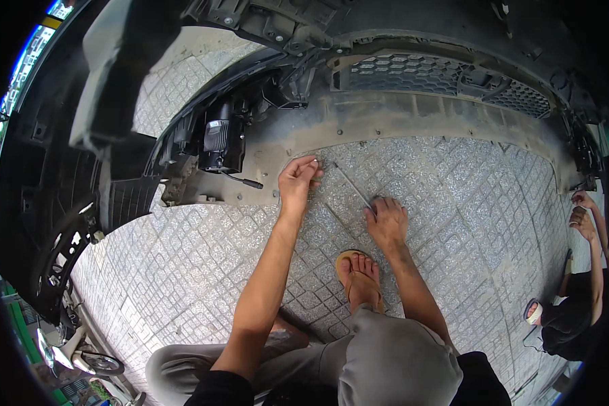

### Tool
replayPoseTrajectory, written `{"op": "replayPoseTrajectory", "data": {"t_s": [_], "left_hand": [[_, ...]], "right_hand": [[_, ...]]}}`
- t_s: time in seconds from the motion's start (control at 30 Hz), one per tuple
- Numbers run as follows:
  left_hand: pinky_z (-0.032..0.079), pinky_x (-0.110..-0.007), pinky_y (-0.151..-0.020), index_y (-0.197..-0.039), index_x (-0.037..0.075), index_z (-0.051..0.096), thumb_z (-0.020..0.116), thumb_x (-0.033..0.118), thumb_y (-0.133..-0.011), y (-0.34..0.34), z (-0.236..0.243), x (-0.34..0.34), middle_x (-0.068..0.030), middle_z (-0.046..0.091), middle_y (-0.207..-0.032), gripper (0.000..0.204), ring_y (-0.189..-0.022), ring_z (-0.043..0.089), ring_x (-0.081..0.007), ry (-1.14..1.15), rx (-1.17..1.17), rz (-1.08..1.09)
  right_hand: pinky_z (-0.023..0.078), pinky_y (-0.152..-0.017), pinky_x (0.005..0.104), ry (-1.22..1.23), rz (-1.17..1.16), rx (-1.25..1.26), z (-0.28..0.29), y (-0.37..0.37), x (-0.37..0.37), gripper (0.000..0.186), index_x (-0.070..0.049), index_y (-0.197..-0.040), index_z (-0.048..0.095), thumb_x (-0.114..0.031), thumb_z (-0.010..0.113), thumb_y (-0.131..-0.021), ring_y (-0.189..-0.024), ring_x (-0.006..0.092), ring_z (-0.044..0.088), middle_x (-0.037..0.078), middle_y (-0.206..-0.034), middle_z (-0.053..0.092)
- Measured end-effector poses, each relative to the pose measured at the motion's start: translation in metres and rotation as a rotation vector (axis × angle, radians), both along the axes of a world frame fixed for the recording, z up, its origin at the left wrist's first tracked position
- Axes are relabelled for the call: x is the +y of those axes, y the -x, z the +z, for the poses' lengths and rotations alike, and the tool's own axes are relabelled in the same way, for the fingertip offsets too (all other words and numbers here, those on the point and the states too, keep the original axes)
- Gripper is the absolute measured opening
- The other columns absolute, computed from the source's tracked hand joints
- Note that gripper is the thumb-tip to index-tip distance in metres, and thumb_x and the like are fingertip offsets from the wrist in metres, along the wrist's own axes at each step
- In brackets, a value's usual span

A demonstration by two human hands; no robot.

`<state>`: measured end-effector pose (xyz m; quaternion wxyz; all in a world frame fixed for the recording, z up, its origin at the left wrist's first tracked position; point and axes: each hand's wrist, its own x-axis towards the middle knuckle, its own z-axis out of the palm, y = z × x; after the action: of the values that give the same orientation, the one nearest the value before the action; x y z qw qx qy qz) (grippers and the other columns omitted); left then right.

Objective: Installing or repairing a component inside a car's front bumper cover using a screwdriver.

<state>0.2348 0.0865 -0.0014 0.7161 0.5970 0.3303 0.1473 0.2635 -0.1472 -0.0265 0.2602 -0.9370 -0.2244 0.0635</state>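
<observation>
My left hand is raised close to the lower edge of a dark car bumper, thumb and fingertips pinched together. A tiny pale bit shows at its fingertips, too small to name. Lower and to the right, my right hand is closed round the near end of a long thin tool with a straight metal shaft. Its handle is hidden by the fingers, and the shaft's tip points up and left toward my left hand. Left of my left hand, a black ribbed unit with a short cable sits on the bumper.
A honeycomb grille spans the bumper's middle. My sandalled foot stands on the patterned paving below my hands. At the right edge another person crouches with hands raised. A motorbike stands at lower left.
</observation>
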Motion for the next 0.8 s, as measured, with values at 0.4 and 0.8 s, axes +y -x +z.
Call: {"op": "replayPoseTrajectory", "data": {"t_s": [0.4,0.8], "left_hand": [[0.056,-0.028,-0.076,-0.123,0.003,0.064,0.067,0.016,-0.099,0.034,0.053,0.015,-0.0112,0.074,-0.109,0.027,-0.091,0.072,-0.0171,0.346,-0.051,0.076],[0.053,-0.027,-0.076,-0.126,0.004,0.066,0.069,0.018,-0.099,0.044,0.059,0.018,-0.0042,0.072,-0.103,0.030,-0.089,0.068,-0.0124,0.347,-0.090,0.107]], "right_hand": [[0.047,-0.093,0.0454,-0.114,0.036,-0.223,-0.019,-0.121,0.142,0.025,-0.012,-0.113,0.070,-0.017,0.070,-0.089,-0.107,0.0308,0.062,0.009,-0.110,0.066],[0.041,-0.051,0.0228,-1.002,0.094,1.010,0.082,-0.017,0.125,0.027,-0.003,-0.121,0.056,-0.012,0.067,-0.098,-0.059,0.0072,0.056,0.004,-0.085,0.068]]}}
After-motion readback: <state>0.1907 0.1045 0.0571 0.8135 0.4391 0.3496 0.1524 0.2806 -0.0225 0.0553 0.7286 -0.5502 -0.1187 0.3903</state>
